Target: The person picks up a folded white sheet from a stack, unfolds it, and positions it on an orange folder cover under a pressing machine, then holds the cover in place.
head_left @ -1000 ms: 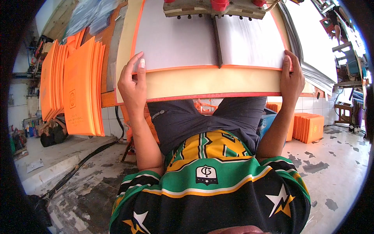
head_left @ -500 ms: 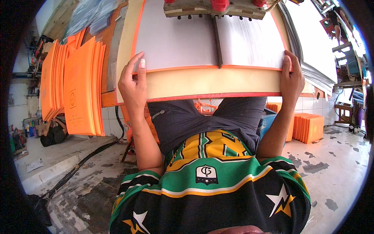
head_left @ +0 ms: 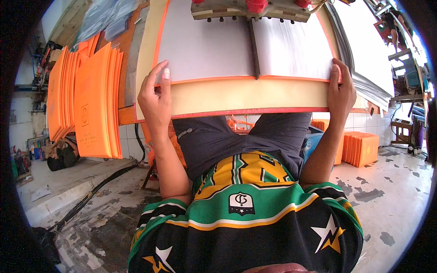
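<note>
An orange-edged cover with clear plastic over white panels (head_left: 205,50) lies spread on a cream board (head_left: 246,96). My left hand (head_left: 156,93) holds its near left corner between thumb and fingers. At the near right corner, my right hand (head_left: 341,88) grips the same cover in the same way. A dark bar (head_left: 254,50) runs down the middle between the two panels. Over the far part of the cover is a metal press head (head_left: 250,12) with red knobs.
Stacks of orange folders (head_left: 98,104) stand at the left, beside clear plastic sheets (head_left: 109,20). White sheets (head_left: 368,50) lie at the right. More orange folders (head_left: 359,149) sit low on the right. A person (head_left: 62,154) is at the far left.
My hands and the cover have stayed in place. The person at the far left has shifted slightly.
</note>
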Available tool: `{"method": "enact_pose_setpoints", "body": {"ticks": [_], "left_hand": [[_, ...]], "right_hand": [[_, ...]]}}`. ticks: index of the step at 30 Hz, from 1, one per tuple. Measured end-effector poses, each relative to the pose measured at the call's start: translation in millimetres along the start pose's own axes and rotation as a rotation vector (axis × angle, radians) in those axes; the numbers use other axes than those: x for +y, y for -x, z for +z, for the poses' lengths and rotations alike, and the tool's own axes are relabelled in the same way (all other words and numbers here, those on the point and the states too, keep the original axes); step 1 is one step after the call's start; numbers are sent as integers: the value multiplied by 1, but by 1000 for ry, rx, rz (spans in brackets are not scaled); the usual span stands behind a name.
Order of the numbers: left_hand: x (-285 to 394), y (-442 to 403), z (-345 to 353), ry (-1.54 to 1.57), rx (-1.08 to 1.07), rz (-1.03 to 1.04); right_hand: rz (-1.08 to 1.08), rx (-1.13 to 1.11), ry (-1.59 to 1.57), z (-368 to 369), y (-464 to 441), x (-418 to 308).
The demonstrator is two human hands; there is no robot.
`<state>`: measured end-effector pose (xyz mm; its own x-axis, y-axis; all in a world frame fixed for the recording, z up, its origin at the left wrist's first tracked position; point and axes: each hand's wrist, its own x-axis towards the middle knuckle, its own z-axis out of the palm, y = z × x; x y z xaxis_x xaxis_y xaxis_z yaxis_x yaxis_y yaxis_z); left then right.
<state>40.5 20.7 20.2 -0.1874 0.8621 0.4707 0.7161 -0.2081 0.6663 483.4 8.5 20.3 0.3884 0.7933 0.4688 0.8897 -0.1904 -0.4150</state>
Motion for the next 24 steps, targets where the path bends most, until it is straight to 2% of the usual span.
{"method": "enact_pose_setpoints", "body": {"ticks": [24], "left_hand": [[-1,0,1,-5,4,1]], "right_hand": [[9,6,-22,2,0,2]]}}
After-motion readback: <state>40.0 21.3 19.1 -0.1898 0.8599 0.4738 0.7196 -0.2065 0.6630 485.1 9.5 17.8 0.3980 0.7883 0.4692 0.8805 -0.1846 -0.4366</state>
